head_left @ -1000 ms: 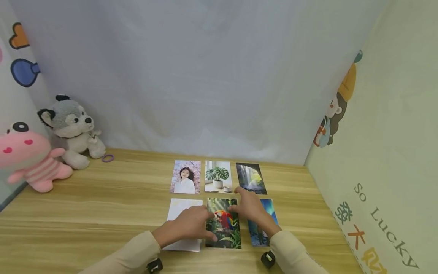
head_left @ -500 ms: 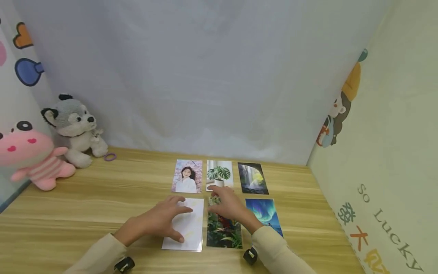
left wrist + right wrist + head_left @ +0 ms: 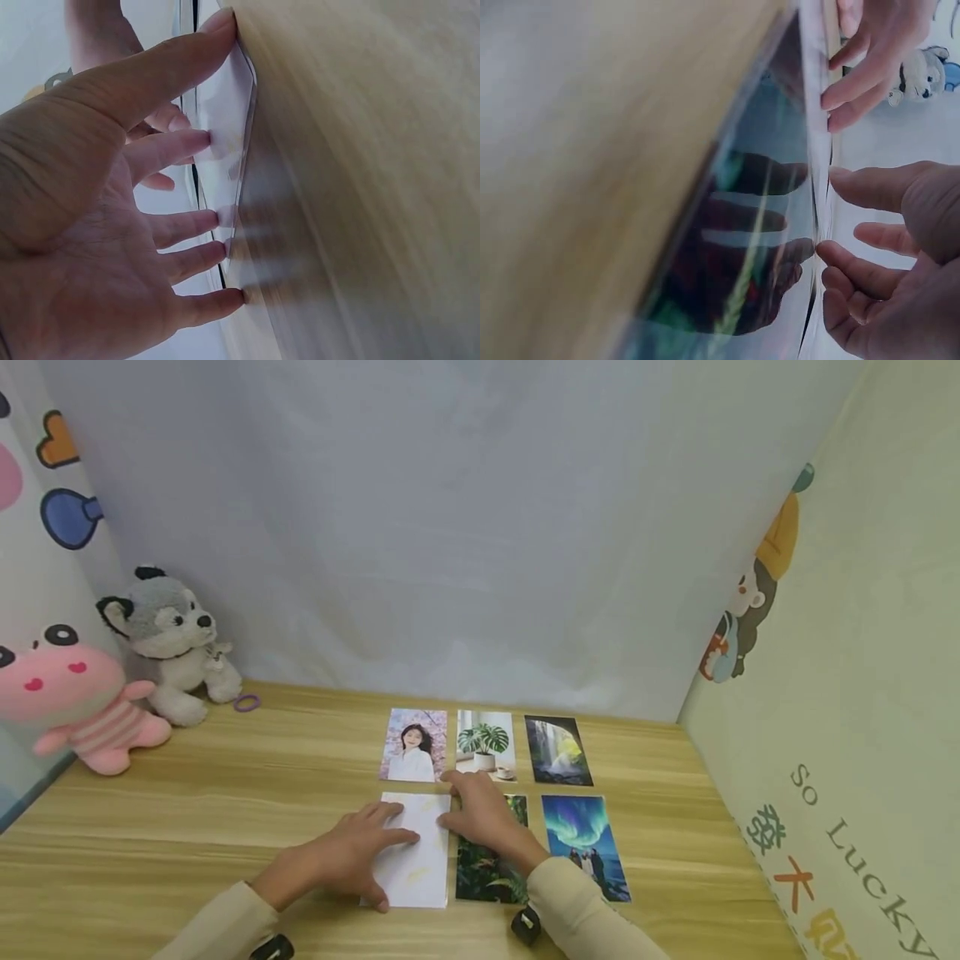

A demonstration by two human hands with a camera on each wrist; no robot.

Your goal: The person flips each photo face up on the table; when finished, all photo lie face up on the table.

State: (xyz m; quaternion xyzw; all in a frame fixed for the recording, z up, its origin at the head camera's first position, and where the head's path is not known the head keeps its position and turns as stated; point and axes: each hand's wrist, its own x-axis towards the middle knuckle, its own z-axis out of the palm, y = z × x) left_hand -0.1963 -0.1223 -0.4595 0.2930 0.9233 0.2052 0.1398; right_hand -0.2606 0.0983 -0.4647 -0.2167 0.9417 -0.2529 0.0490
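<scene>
A white card with faint yellow marks [image 3: 420,872] lies at the near left of two rows of picture cards. My left hand [image 3: 348,852] spreads over its left side, thumb at the near left corner. In the left wrist view, the left fingertips [image 3: 214,219] meet the card's surface and edge. My right hand [image 3: 483,810] reaches over the parrot photo [image 3: 491,881], hiding the bird, with its thumb and a finger at the white card's right side. The parrot photo's glossy surface [image 3: 735,285] mirrors the right hand in the right wrist view.
Behind lie a portrait photo [image 3: 412,760], a plant photo [image 3: 485,743] and a waterfall photo [image 3: 558,752]. An aurora photo [image 3: 588,852] is at the near right. A pink plush toy [image 3: 82,702], a husky plush [image 3: 176,643] and a purple ring [image 3: 247,702] stand left.
My left hand has moved left, from the parrot photo's left edge to the white card's left side. The right hand has followed leftward, off the parrot photo's right edge, uncovering the aurora photo.
</scene>
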